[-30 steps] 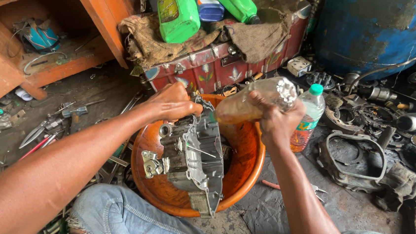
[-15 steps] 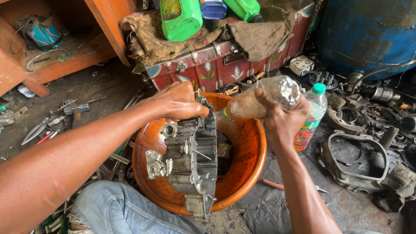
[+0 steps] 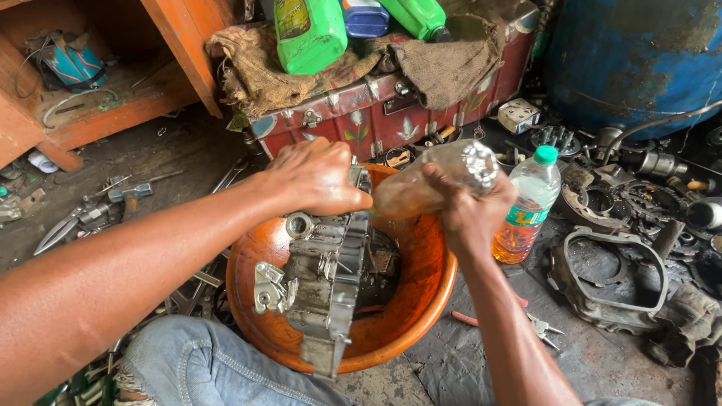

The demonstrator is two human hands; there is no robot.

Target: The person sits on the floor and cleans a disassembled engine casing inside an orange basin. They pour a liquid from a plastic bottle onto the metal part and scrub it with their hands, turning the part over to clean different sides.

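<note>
The left hand (image 3: 316,179) is gripping the top edge of a grey metal engine casing (image 3: 325,292), holding it on edge inside an orange basin (image 3: 412,311) on the floor. The right hand (image 3: 465,212) is clamped around a clear plastic bottle (image 3: 432,184), tipping it sideways with its mouth toward the casing. Just right of the basin, a green-capped bottle (image 3: 529,207) of amber liquid is standing upright. Behind, green jugs (image 3: 308,22) are sitting on a cloth-draped red metal trunk (image 3: 388,115), with a blue drum (image 3: 657,34) beside it.
</note>
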